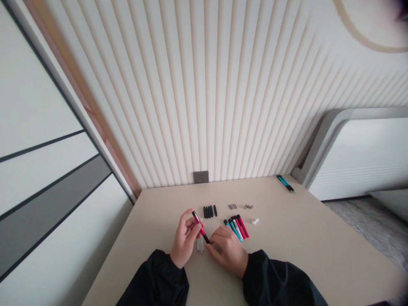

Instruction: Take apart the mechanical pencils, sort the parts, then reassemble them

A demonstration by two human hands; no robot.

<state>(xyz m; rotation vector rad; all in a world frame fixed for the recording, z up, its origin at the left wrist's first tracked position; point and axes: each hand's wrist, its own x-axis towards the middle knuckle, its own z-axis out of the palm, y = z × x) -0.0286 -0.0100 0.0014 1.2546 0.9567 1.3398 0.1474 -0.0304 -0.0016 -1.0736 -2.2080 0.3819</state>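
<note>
My left hand [185,241] holds a pink pen [202,230] with a black grip, its upper end tilted to the left. At the pen's lower end, the fingers of my right hand [228,248] are closed on the black tip. Thin white refills [200,245] lie on the table between my hands, partly hidden. Beyond my right hand is a row of pink, blue and white pen barrels [239,226]. Several black rubber grips [208,211] are lined up past my left hand.
Small metal springs [232,206], grey metal pieces [248,206] and small white parts [255,221] lie on the beige table [302,242]. Blue-and-black pens [286,184] rest at its far right corner. A ribbed wall with a socket [200,177] stands behind.
</note>
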